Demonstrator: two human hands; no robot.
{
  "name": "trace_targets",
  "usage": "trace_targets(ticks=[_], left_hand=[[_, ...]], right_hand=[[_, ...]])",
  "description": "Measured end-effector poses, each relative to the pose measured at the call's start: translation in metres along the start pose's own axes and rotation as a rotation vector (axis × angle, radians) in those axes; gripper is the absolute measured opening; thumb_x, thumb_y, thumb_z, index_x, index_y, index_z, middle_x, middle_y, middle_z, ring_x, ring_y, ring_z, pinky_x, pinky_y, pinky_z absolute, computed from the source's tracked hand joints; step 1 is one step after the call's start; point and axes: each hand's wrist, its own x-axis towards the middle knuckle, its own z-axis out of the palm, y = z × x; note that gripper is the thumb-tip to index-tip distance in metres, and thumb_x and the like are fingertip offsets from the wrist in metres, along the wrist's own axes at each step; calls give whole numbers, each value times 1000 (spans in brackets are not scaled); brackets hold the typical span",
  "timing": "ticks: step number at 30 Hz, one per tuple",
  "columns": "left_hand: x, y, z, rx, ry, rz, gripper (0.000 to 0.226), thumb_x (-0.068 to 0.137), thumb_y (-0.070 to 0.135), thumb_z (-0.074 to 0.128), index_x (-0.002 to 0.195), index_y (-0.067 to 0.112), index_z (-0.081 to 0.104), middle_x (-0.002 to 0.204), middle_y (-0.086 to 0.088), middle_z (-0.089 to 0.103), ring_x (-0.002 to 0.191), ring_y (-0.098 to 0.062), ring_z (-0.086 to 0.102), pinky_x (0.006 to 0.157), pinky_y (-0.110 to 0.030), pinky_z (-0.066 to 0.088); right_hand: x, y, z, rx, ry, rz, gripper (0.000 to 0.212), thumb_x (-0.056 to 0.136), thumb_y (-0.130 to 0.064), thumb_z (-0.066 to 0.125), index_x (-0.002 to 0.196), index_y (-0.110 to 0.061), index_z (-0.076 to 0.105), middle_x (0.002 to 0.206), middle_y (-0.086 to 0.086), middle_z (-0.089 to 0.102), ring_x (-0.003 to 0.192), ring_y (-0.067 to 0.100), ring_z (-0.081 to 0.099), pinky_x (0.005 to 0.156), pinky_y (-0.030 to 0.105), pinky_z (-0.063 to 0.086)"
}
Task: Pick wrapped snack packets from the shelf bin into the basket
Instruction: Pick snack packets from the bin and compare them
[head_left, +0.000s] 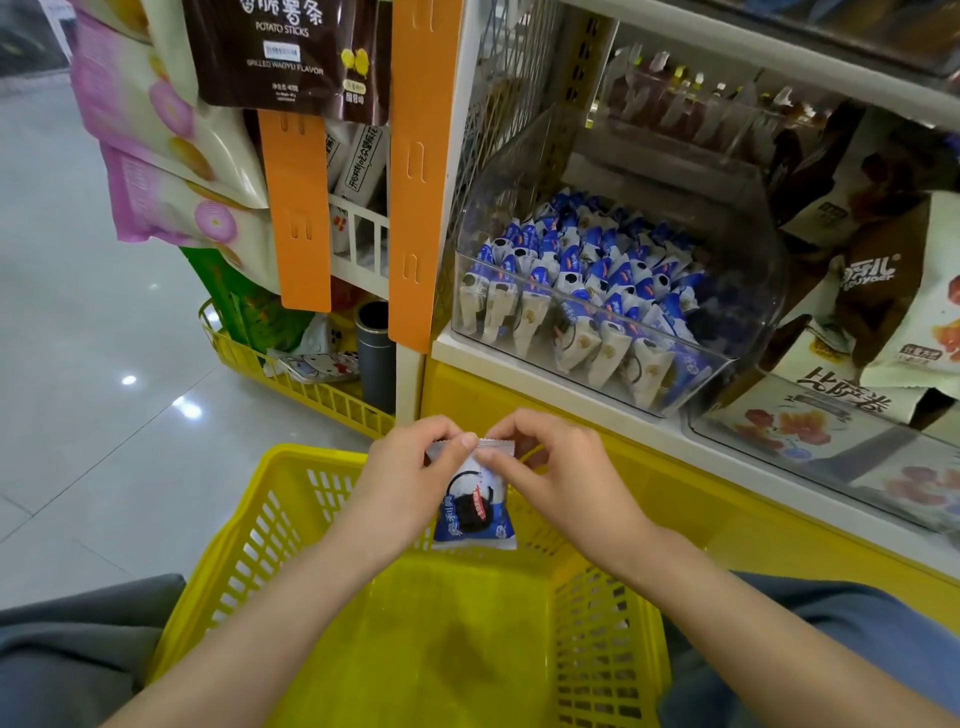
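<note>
Holding one snack packet (475, 512) at the centre of the frame, long axis running top to bottom, crimped seam uppermost, lower end dangling over the far end of the yellow basket (218, 545) in the lower middle. Pinching that seam from both sides: left hand (410, 467) with thumb and forefinger on the left half, right hand (561, 467) likewise on the right half, remaining fingers loosely curled, neither hand nearer than the other. Probably calling only for a release straight down, well apart from the clear shelf bin (753, 249) at upper right, stocked with more packets (582, 280).
</note>
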Motion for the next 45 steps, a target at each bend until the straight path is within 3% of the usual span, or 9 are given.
trace_targets(ticks=[9, 13, 17, 22, 26, 30, 35, 41, 45], left_hand=[[5, -2, -1, -137, 132, -114, 8, 92, 19, 53, 95, 14, 59, 90, -3, 63, 87, -20, 60, 79, -38, 50], [6, -2, -4, -212, 97, -218, 25, 98, 24, 40, 82, 20, 59, 78, -3, 64, 70, -17, 62, 64, -30, 50], [10, 9, -8, -571, -61, -488, 48, 96, 46, 29, 88, 15, 65, 82, -5, 71, 74, -20, 68, 60, -26, 55], [6, 7, -6, -663, 37, -437, 20, 91, 27, 55, 91, 14, 70, 90, -7, 73, 82, -17, 68, 67, -27, 57], [6, 4, -6, -560, 105, -362, 13, 91, 19, 54, 93, 19, 67, 85, 0, 74, 76, -9, 69, 65, -22, 54], [8, 6, -5, -617, 37, -362, 18, 90, 21, 54, 101, 17, 67, 92, -5, 73, 85, -16, 68, 72, -32, 54], [7, 9, 0, -454, 0, -191, 19, 94, 21, 49, 91, 23, 67, 78, 10, 72, 73, -2, 65, 63, -19, 52], [4, 0, 6, -115, 186, -31, 30, 86, 20, 61, 114, 22, 49, 111, 3, 54, 95, -8, 55, 76, -13, 43], [4, 0, 9, -90, 96, -25, 42, 78, 27, 70, 114, 29, 48, 111, 8, 59, 96, -9, 59, 83, -30, 51]], right_hand=[[8, 1, -9, 21, 166, 1, 5, 87, -25, 62, 84, -22, 64, 76, -10, 64, 75, 2, 57, 60, 13, 44], [10, 1, -13, 137, 284, 26, 2, 88, -22, 61, 86, -22, 61, 80, -10, 63, 79, 3, 60, 65, 19, 51], [3, -1, -8, -39, 181, -194, 7, 87, -16, 61, 88, -11, 65, 90, -1, 64, 86, 8, 60, 76, 26, 50], [-4, 0, 0, -378, 18, -463, 19, 90, -23, 54, 91, -8, 66, 98, 4, 64, 89, 21, 61, 73, 30, 49], [-5, -2, 7, -31, -3, -134, 21, 93, -25, 51, 110, -15, 56, 107, -4, 57, 95, 1, 54, 83, 15, 45], [6, -1, 4, 480, -76, 339, 26, 96, -28, 43, 119, -17, 48, 116, 0, 61, 93, 7, 63, 79, 25, 55], [10, -3, 5, 1000, -207, 410, 41, 94, -31, 37, 126, -10, 52, 121, 10, 63, 111, 25, 60, 98, 37, 46], [10, -4, 15, 828, -48, 374, 31, 96, -16, 43, 123, -5, 53, 119, 15, 64, 108, 30, 61, 93, 43, 48], [10, -2, 17, 784, 0, 442, 24, 93, -18, 49, 113, -6, 56, 110, 16, 67, 98, 25, 65, 83, 39, 52]])
